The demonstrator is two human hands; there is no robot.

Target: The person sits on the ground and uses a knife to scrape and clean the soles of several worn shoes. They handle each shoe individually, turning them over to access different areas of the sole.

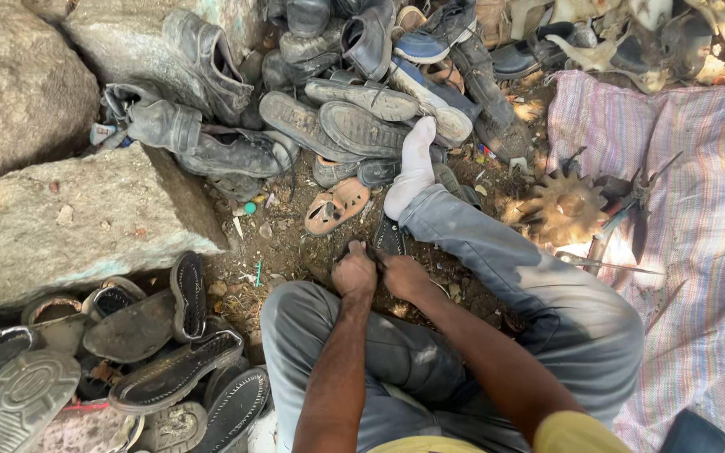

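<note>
Seated on the ground at frame centre, left hand (354,273) and right hand (403,275) both have their grip clamped on a dark shoe (388,237) by the socked foot (413,168); best braced low, pulls short.

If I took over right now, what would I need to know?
Left hand and right hand both grip a dark shoe piece on the dirt between the knees.
Worn shoes and soles are piled ahead; more soles lie at the left.
Metal tools rest on the striped cloth at the right.
How far the work has got can't be told.
</note>
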